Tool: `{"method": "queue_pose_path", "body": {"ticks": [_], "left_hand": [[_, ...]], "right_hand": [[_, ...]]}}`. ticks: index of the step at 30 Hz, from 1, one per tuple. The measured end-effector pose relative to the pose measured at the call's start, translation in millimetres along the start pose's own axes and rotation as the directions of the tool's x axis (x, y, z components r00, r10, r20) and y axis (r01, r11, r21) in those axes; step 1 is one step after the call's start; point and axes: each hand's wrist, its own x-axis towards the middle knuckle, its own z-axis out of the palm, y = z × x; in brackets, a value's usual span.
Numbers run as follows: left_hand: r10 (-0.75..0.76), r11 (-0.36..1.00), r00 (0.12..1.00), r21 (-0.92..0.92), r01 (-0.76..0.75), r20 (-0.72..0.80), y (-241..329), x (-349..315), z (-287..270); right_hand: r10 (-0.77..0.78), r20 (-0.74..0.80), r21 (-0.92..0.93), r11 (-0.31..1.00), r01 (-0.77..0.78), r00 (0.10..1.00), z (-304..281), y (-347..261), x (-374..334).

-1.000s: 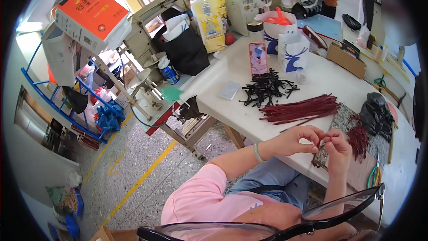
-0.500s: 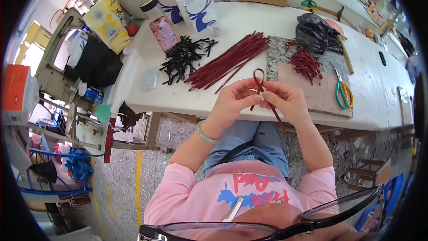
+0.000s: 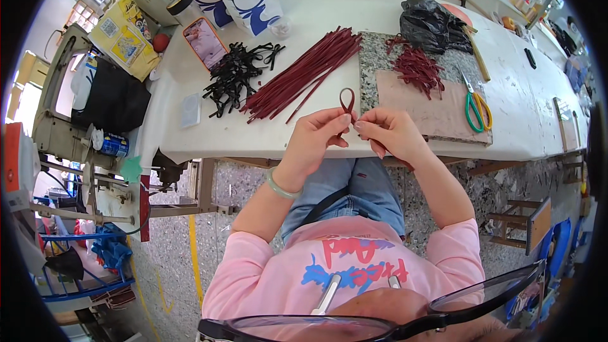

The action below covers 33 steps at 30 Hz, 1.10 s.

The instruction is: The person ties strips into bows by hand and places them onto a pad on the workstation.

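Note:
A dark red strip (image 3: 348, 110), bent into a small upright loop, is held above the table's near edge. My left hand (image 3: 315, 137) pinches the foot of the loop between thumb and fingertips. From the other side my right hand (image 3: 394, 132) grips the strip close to the crossing, its fingertips almost touching the left ones. A tail of the strip hangs below my right hand. Beyond the hands lies a bundle of long dark red strips (image 3: 304, 79). To its left is a heap of black looped strips (image 3: 234, 79); a pile of short dark red pieces (image 3: 418, 71) sits to the right.
A stone slab (image 3: 373, 57) bears a pale sheet (image 3: 405, 98). Scissors (image 3: 475, 111) with green and yellow handles and a black plastic bag (image 3: 434, 25) lie on it. A propped phone (image 3: 204, 43), paper bags (image 3: 253, 6) and a clear small box (image 3: 190, 110) stand left. A sewing machine (image 3: 60, 95) is beside the table.
The view has shifted, so the table sits further left and higher. My right hand has turned and drawn slightly away from the left; the strip's tail now shows less. The loop remains.

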Motion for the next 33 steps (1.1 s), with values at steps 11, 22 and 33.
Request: {"method": "queue_pose_path", "body": {"ticks": [11, 22, 33], "left_hand": [[-0.346, 0.937, 0.906, 0.139, 0.321, 0.245, 5.2, 10.1, -7.9], [-0.011, 0.971, 0.999, 0.238, 0.0, 0.044, -4.8, 5.1, -6.0], [-0.136, 0.991, 0.991, 0.013, 0.135, 0.01, -14.8, 8.4, -5.6]], "right_hand": [[-0.65, 0.336, -0.589, 0.42, 0.691, 0.682, -28.2, -38.6, -4.1], [-0.476, 0.048, -0.417, 0.789, 0.451, 0.878, -13.0, 17.6, 13.7], [-0.166, 0.107, 0.295, 0.947, 0.128, 0.98, -11.4, 37.0, 5.8]]}}
